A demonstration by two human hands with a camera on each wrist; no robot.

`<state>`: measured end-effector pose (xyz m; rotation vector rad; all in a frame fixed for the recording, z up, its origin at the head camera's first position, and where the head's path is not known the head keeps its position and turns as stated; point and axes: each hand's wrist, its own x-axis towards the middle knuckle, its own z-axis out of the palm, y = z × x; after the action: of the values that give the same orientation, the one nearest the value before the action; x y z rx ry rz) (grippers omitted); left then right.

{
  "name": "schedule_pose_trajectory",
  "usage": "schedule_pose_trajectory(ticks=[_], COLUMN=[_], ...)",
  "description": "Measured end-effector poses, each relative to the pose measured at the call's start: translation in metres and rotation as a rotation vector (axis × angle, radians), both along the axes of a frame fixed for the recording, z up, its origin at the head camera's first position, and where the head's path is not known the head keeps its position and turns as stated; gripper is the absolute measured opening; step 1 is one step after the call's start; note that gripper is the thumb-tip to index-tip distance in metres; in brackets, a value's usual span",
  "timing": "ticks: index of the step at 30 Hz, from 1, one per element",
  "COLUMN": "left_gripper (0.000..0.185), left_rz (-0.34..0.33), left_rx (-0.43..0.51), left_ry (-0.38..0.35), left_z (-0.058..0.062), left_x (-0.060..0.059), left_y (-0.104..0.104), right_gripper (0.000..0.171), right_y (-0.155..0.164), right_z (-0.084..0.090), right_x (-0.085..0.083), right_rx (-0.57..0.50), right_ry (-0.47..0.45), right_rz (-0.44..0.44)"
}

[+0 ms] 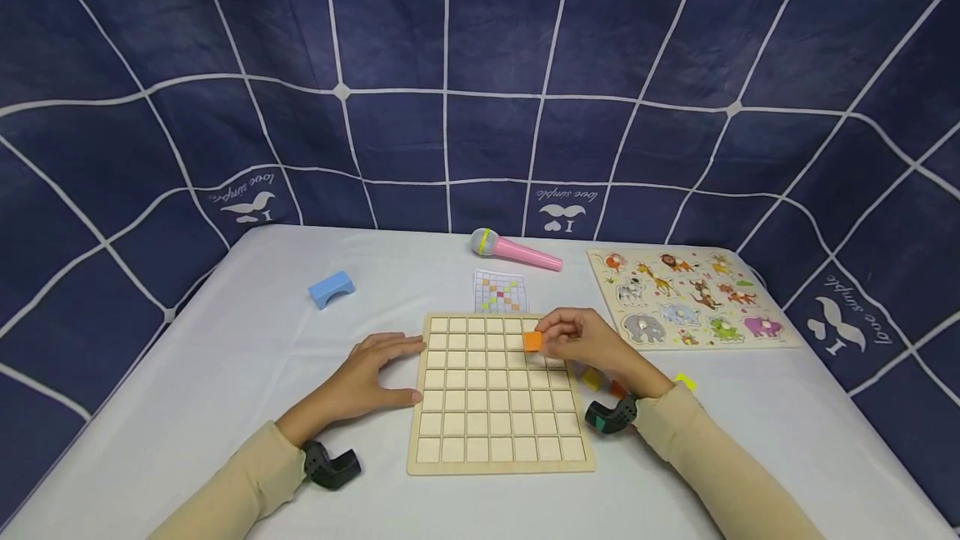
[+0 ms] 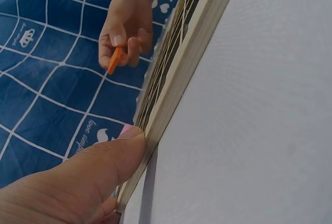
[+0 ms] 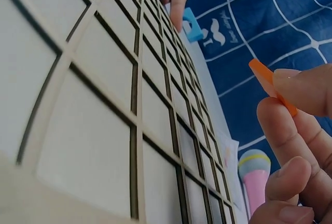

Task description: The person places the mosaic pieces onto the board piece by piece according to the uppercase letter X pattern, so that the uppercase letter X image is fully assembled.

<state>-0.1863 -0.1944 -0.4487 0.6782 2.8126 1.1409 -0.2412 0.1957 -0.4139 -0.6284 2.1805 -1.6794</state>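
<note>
A wooden grid board [image 1: 476,400] with rows of square cells lies flat on the white table. Between thumb and fingers, my right hand [image 1: 581,342] pinches a thin orange square tile [image 1: 532,342] above the board's upper right cells; in the right wrist view the orange tile [image 3: 270,85] is tilted and apart from the grid. My left hand [image 1: 367,377] rests at the board's left edge, its thumb and fingers spread. The left wrist view shows the left thumb [image 2: 111,154] touching the board's side. Behind the board lies a card printed with a coloured grid pattern [image 1: 500,292], its near edge hidden.
Beside my right wrist lie a few tiles, among them a yellow one [image 1: 592,379] and a red-orange one [image 1: 618,390], partly hidden. An animal peg puzzle [image 1: 690,298] is at the back right, a pink toy microphone [image 1: 525,254] behind the card, a blue arch block [image 1: 331,289] far left.
</note>
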Motion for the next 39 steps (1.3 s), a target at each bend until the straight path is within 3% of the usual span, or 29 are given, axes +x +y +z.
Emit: schedule_pose_trajectory(ticks=[6, 18, 23, 31, 39], left_gripper=[0.075, 0.076, 0.075, 0.074, 0.075], left_rz=[0.004, 0.002, -0.005, -0.01, -0.008], left_rx=[-0.001, -0.003, 0.005, 0.013, 0.003], left_ry=[-0.008, -0.005, 0.0, 0.003, -0.006], left_z=[0.0, 0.001, 0.001, 0.001, 0.001], left_x=[0.001, 0.0, 0.0, 0.0, -0.001], left_y=[-0.001, -0.001, -0.001, -0.002, -0.001], right_gripper=[0.028, 0.029, 0.03, 0.028, 0.027], right_y=[-0.014, -0.041, -0.051, -0.064, -0.077], right_z=[0.001, 0.001, 0.001, 0.0, -0.002], right_x=[-0.001, -0.007, -0.008, -0.01, -0.014], right_rx=[0.021, -0.014, 0.026, 0.002, 0.064], right_ry=[-0.026, -0.054, -0.047, -0.042, -0.006], right_rz=[-0.038, -0.029, -0.043, -0.029, -0.026])
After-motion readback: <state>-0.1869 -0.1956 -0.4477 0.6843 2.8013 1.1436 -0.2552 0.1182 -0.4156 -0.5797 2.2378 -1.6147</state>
